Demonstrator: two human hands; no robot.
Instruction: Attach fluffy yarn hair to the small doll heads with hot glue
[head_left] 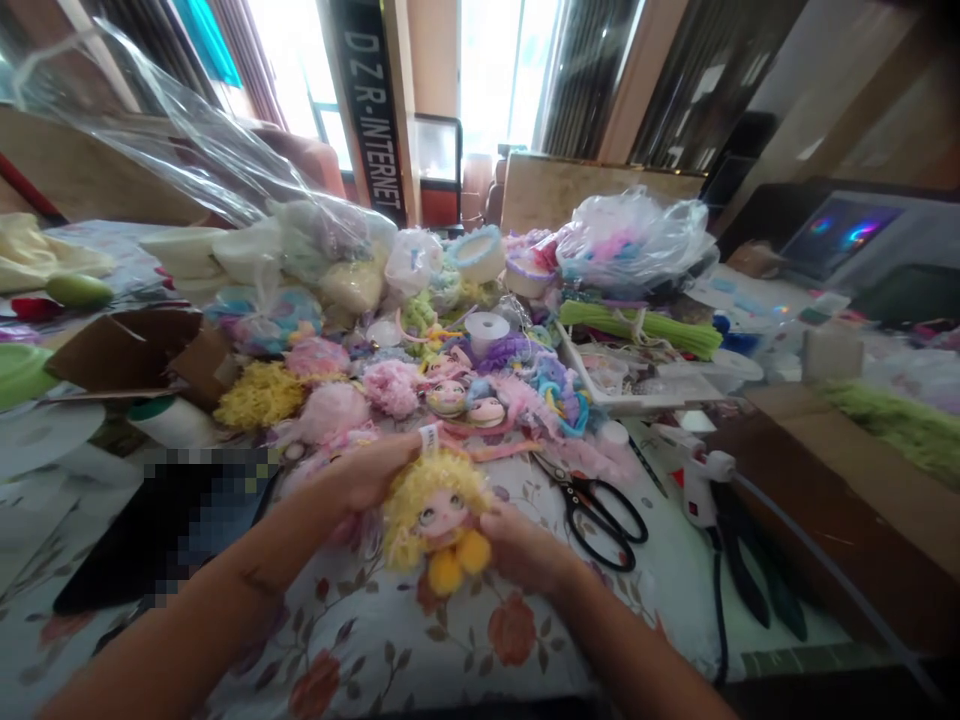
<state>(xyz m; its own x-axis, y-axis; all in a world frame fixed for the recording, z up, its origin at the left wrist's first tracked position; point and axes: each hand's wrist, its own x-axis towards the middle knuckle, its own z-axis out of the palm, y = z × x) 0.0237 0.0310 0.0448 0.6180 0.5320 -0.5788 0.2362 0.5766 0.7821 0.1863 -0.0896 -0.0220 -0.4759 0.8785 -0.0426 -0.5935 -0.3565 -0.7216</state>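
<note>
A small doll with curly yellow hair, a pink face and yellow pom-poms below lies between both hands over the floral cloth. My left hand grips the doll's head from the upper left, fingers curled round the hair near a white tag. On the lower right side, my right hand is closed on the doll next to the pom-poms.
Black scissors lie just right of the doll, and a white glue gun with its cord beyond them. Pink and yellow yarn tufts, doll faces, a ribbon roll and plastic bags crowd the table behind. A brown box edge stands right.
</note>
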